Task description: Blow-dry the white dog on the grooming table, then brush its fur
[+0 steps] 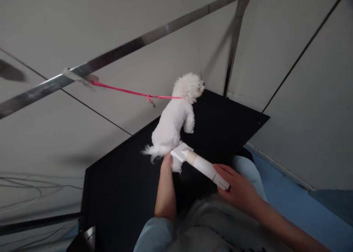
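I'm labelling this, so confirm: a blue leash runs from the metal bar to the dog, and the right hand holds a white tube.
Wrong colour: the head view shows a pink leash, not blue. It runs from the metal bar to the dog, and the right hand holds a white tube.

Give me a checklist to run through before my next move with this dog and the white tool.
1. Dog on the table: ok.
2. Leash running from the bar to the dog's neck: ok, nearly straight.
3. Leash clip hooked to something: not ok, it dangles.
4. Tool in the right hand: ok, held near the handle's end.
5. Left hand's grip on the hind leg: cannot tell; it is at the leg, fingers mostly hidden.
6. Tool head well apart from the left hand: not ok, they are right beside each other.
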Motion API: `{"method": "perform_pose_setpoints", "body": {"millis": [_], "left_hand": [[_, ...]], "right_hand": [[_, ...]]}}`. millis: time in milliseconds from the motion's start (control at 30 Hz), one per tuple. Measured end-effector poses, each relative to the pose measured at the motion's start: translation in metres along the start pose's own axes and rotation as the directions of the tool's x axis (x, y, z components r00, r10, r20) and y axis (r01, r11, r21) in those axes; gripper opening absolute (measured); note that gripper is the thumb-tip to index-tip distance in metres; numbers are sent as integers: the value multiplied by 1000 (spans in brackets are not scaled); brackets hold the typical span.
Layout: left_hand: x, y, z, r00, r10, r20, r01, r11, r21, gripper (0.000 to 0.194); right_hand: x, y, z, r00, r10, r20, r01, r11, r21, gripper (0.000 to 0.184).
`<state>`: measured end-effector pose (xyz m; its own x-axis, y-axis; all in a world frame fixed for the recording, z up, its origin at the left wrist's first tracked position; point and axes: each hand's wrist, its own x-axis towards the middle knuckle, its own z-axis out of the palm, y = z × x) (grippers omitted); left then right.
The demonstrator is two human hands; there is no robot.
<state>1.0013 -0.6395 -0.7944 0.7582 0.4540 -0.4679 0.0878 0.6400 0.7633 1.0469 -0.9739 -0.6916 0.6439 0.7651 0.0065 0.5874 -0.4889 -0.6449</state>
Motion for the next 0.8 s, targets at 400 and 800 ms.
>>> {"method": "perform_pose_setpoints", "body": {"millis": [400, 800], "left_hand": [[-19, 8, 24, 969, -48, 242, 41, 999, 36, 47], [-28, 4, 57, 956, 107, 274, -92, 993, -68, 75]], "right_hand": [[-30, 21, 25, 995, 87, 45, -88, 996, 17, 67], [-61, 44, 21, 999, 31, -18, -30, 995, 91, 67]]}}
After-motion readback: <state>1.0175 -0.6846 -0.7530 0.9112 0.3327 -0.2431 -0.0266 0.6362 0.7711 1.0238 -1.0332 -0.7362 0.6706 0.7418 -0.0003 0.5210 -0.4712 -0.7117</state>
